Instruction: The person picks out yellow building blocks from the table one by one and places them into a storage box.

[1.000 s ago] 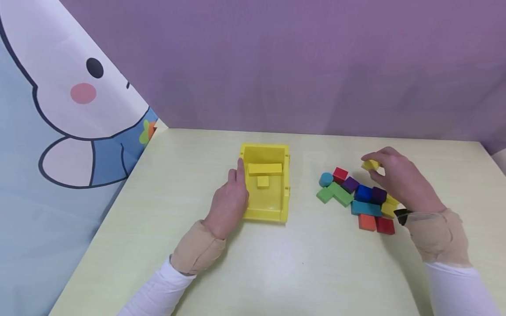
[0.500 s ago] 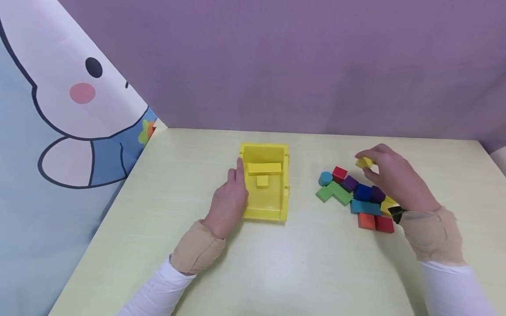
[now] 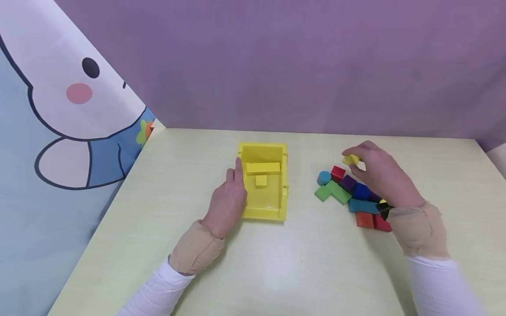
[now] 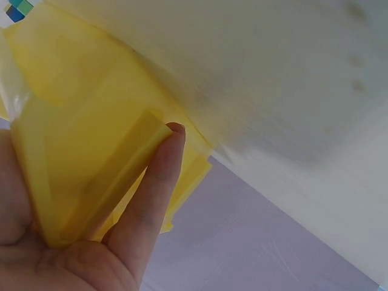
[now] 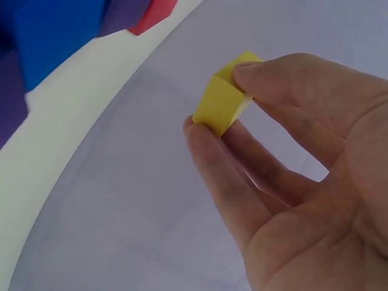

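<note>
In the head view, my left hand (image 3: 227,199) holds the left wall of a yellow box (image 3: 265,215), index finger straight along the rim. The left wrist view shows the box wall (image 4: 79,151) running between thumb and finger; the other fingers are mostly hidden. Inside the box lie a long yellow block (image 3: 263,168) and a small yellow cube (image 3: 261,180). My right hand (image 3: 383,175) pinches a small yellow block (image 5: 221,103) between thumb and fingertips, raised beyond the far side of the block pile.
Under and beside the right wrist lie several colored blocks, among them a blue cylinder (image 3: 324,177), a red block (image 3: 337,173), a green block (image 3: 338,192), a teal block (image 3: 362,206) and an orange block (image 3: 364,220). A purple cloth (image 3: 276,66) stands behind the table.
My right hand has moved left with the yellow block, and its wrist now covers more of the blocks at the pile's right end. The left hand and the box stay put.
</note>
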### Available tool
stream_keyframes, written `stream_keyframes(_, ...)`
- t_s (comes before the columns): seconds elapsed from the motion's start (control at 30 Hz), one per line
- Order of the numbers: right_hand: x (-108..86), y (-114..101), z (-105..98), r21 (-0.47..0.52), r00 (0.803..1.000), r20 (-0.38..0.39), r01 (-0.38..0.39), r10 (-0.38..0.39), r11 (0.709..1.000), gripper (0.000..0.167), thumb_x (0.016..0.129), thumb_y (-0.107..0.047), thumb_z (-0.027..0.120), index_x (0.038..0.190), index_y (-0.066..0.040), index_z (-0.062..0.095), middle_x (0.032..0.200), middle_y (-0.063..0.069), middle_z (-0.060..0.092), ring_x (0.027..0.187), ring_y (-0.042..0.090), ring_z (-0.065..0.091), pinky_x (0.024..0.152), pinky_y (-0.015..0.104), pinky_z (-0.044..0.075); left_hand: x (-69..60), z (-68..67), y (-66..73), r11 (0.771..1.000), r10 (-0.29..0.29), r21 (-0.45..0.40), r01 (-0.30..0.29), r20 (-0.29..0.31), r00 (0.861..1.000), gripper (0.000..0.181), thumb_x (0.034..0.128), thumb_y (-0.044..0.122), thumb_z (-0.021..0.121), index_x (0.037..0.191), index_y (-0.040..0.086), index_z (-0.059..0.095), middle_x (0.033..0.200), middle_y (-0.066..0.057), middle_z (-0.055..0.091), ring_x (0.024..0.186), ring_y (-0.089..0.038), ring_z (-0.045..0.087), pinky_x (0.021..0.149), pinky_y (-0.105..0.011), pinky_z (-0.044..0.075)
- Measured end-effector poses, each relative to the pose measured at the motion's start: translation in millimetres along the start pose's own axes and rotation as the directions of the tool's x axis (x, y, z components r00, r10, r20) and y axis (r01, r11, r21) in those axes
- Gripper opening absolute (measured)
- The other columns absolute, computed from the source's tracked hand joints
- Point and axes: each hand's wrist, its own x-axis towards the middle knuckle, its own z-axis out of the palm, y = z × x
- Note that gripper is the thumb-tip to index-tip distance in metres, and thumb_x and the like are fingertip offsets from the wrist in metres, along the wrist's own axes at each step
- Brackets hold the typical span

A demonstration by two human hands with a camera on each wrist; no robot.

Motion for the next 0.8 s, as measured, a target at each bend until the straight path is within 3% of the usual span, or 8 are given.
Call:
stream_keyframes(0.6, 16.5, -33, 7, 0.031, 0.999, 0.031, 0.025, -0.026, 0.999, 0.038, 0.084, 0.002, 0.073, 0.122, 0.002, 0.066, 0.116, 0.021, 0.060, 0.103, 0.036, 0.060, 0.088, 0.051, 0.054, -1.1, -0.9, -1.6, 1.000, 0.001, 0.003, -0.001, 0.006, 1.000, 0.070, 0.0864, -0.002, 0.063, 0.147, -0.015, 0.030, 0.104, -0.024, 0.054, 0.045, -0.014, 0.039, 0.037, -0.024, 0.037)
stream_keyframes(0.8, 19.7, -41, 12, 0.012, 0.999, 0.021, 0.049, -0.049, 0.999, 0.037, 0.084, 0.002, 0.074, 0.120, 0.000, 0.067, 0.115, 0.018, 0.060, 0.093, 0.032, 0.062, 0.081, 0.046, 0.056, 0.5, -0.1, -0.3, 1.000, -0.005, 0.000, 0.005, 0.010, 1.000, 0.070, 0.0865, -0.001, 0.063, 0.147, -0.014, 0.030, 0.104, -0.023, 0.054, 0.045, -0.013, 0.039, 0.037, -0.024, 0.037)
